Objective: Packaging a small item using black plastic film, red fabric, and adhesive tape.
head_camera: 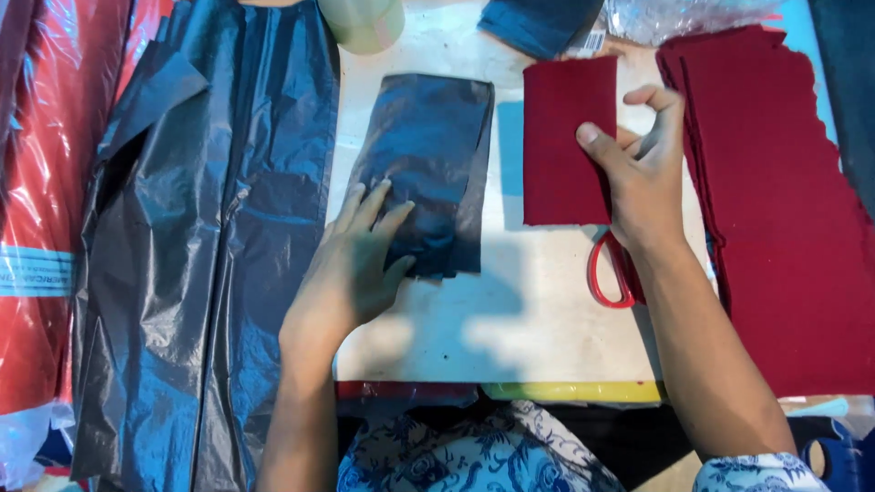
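two hands (351, 264) (643, 173), pale worktable (538, 310), perhaps scissors (609, 273)

A pale, off-white desk (547, 328) is seen from above, its surface worn and faintly stained. Strong light is cast on it from above, so that dark, soft-edged shadows are thrown across its middle and near part. The near edge of the desk is lined with a red strip (401, 390) at the left and a yellow strip (574, 392) at the right. A patch of light blue surface (807, 36) is shown at the top right corner. No wall, floor or window can be made out.
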